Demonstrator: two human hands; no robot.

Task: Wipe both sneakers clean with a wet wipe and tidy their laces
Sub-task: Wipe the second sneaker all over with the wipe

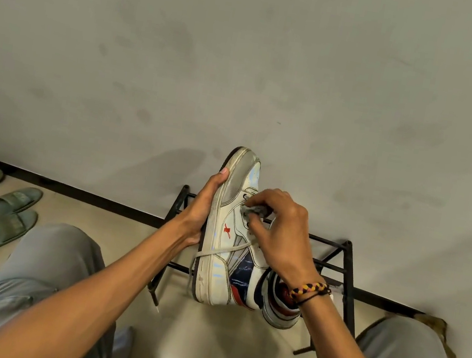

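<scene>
shoe rack [337, 258]: black metal frame on the floor against the wall, behind the sneaker.
sneaker [229, 240]: white high-top with navy and red panels, held mid-air between the knees; long axis runs 12–6, toe at 12, heel at 6, sole facing 9.
left hand [203, 207]: at 9 o'clock of the sneaker, fingers wrapped round the sole edge, thumb up near the toe; it's the clamp.
right hand [278, 226]: at 3 o'clock, fingers curled, pinching the wipe onto the lace area; nearer the work.
lace [216, 252]: loose end crosses the sole toward 7, hangs down.
wet wipe [251, 211]: grey wad on the upper eyelets.
next, my read: stroke along the 12–6 axis.
</scene>
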